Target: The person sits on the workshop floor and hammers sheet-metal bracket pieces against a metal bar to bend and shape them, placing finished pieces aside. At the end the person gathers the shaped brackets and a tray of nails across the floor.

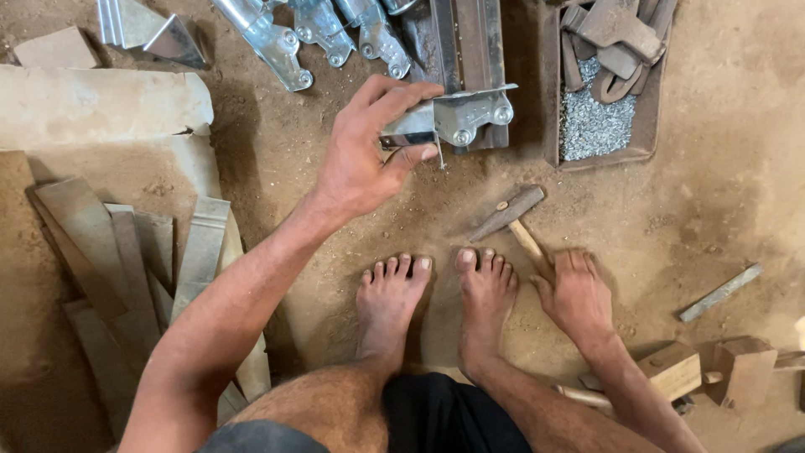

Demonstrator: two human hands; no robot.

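By the left hand (360, 164) a shiny metal bracket (449, 117) is pinched between thumb and fingers; the hammer (516, 222) handle is covered by the right hand (577, 295), fingers loosely curled.

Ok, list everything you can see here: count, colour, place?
Folded shiny metal bracket: one, silver, in left hand.
Matching metal brackets: several, silver, top centre on the dirt.
Wooden-handled hammer: one, grey head, under right hand.
Rusty metal tray: one, brown, top right, holding grey filings and scrap.
Flat metal strips: a pile, dull grey, left.
Wooden blocks: two or more, tan, bottom right.
Metal bar: one, grey, right.
Left hand: grip shut on bracket.
Right hand: on hammer handle, closure unclear.
Feet: two, bare, centre.
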